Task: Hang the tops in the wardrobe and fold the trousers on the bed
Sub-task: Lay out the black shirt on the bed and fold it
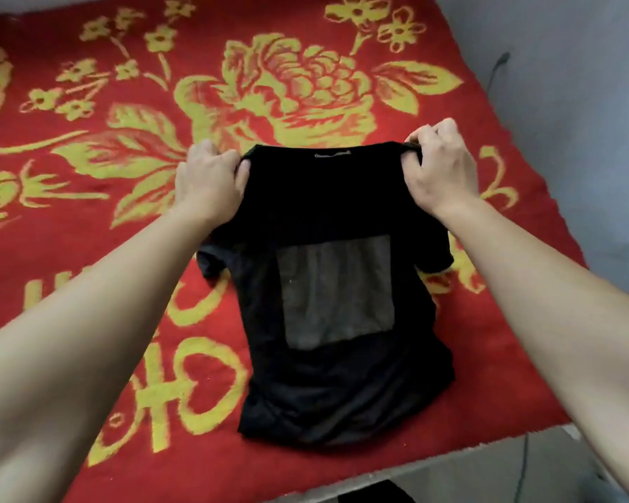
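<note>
- A black T-shirt (324, 205) is held up by its two shoulders over the bed (523, 386), which is covered by a red blanket (88, 226) with yellow flowers.
- One shoulder is pinched by the left hand (211, 179) and the other by the right hand (440, 172). The fingers (416, 148) of both hands are curled tight on the cloth.
- The top part of the shirt is lifted. The bottom part is laid bunched on the blanket, near the edge of the bed.
- A grey square (336, 292) is seen on the shirt.
- The shirt could be dropped if one pinch is let go, because only a small bit of cloth is held on each side.
- The bottom part could be dragged and creased if the shirt is pulled sideways and not lifted clear.
- The neck could be stretched if the shoulders are pulled too far apart.
</note>
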The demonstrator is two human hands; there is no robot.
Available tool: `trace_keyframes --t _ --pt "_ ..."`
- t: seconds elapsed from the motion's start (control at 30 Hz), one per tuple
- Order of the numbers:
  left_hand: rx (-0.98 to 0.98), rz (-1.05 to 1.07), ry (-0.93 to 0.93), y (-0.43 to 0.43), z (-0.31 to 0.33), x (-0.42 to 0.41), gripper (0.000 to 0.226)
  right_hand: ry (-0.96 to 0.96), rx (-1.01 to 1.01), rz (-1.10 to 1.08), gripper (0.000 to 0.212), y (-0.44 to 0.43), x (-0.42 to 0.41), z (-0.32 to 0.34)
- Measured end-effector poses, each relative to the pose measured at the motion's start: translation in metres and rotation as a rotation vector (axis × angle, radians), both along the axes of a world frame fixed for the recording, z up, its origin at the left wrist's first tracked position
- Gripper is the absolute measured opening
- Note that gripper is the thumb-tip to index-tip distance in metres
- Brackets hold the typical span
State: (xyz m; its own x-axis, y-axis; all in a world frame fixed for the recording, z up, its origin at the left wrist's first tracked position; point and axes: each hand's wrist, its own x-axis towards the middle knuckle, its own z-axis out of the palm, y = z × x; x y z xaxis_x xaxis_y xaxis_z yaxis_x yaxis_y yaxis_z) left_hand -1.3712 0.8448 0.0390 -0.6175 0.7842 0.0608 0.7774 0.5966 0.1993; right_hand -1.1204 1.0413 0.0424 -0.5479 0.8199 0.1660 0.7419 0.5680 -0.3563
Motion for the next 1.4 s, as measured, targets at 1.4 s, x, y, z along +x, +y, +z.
trace_keyframes --t 1.4 --pt "-0.244 1.075 -0.454 -0.278 -0.194 0.256 0.063 -0.196 -0.541 -0.882 0.053 -0.25 0.256 -0.198"
